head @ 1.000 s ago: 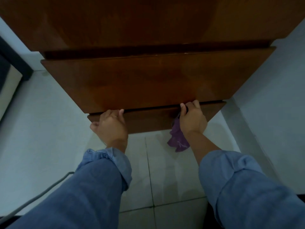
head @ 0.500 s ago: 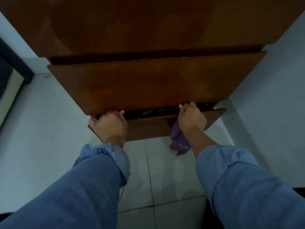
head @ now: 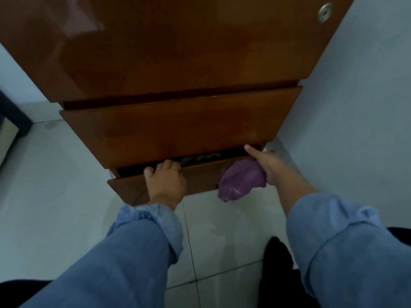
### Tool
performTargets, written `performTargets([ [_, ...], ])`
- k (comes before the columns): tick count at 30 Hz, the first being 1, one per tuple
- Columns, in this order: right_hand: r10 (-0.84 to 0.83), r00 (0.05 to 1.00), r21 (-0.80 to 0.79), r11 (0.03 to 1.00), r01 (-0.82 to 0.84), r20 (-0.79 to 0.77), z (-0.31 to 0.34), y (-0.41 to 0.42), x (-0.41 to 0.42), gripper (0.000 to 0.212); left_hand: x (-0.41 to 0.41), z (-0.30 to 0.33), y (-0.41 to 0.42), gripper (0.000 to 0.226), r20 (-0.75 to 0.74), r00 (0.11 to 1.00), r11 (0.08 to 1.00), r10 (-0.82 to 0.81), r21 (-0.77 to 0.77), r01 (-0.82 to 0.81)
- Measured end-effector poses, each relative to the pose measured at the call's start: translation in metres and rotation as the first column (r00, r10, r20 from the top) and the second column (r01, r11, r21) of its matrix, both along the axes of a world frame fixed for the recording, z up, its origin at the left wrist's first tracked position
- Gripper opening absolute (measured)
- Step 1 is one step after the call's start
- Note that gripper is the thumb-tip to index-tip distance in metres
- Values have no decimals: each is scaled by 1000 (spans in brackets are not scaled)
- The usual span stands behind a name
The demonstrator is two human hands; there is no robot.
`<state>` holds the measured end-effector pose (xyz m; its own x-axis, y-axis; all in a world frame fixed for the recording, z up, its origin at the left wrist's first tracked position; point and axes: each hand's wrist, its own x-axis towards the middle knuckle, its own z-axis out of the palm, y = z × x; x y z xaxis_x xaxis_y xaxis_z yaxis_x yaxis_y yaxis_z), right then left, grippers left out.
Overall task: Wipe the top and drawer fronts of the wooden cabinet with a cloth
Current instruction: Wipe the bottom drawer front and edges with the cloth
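I judge I am on the drawer fronts, at the bottom drawer (head: pixel 200 174) of the wooden cabinet (head: pixel 178 52), which stands slightly pulled out. My left hand (head: pixel 165 182) curls its fingers over the drawer's top edge, left of centre. My right hand (head: pixel 270 166) grips the bunched purple cloth (head: pixel 241 180) against the front near its right end, forefinger stretched out along the top edge. The hands are well apart. The cloth's long axis runs slantwise, hanging down-left past the drawer's lower edge. Next I should spread the cloth flat and sweep leftward along the front while the left hand steadies the drawer.
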<state>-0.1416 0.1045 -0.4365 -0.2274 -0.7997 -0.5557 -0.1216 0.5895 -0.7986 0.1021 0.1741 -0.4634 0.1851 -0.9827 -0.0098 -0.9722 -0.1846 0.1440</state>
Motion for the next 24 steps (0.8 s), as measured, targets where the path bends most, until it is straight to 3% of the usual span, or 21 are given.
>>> performTargets([
  [2,76,987,137,986,-96,142,22,4,-20,33,-16,8,-8,42,-66,996,995,-67,75,72],
  [5,73,993,31,997,-76,97,48,-3,-46,1,-35,17,-16,54,-137,984,972,-116,189,141],
  [7,-48,988,-143,987,70,149,56,-16,-57,30,-42,17,-18,61,-132,984,948,-120,279,153],
  [9,-153,984,-272,947,174,96,63,-25,-58,45,-46,13,-18,70,-109,986,926,-126,343,156],
  [12,-203,979,-401,896,190,10,50,-32,-45,35,-44,7,-16,79,-75,987,929,-145,334,162],
  [14,-231,963,-454,879,146,-138,16,-32,-37,27,-41,4,-14,80,-61,986,933,-158,318,169],
  [17,-92,912,-383,921,-75,-401,-37,-23,-27,20,-37,-1,-13,81,-51,983,942,-174,284,181],
  [20,64,812,-213,950,-227,-581,-58,-15,-19,48,-38,-6,-9,81,-72,984,954,-164,242,177],
  [22,89,774,-198,942,-269,-627,-60,-14,-19,57,-40,-8,-6,81,-78,985,962,-155,217,169],
  [24,108,796,-218,932,-289,-596,-61,-19,-22,65,-39,-9,-5,82,-70,984,962,-163,212,174],
])
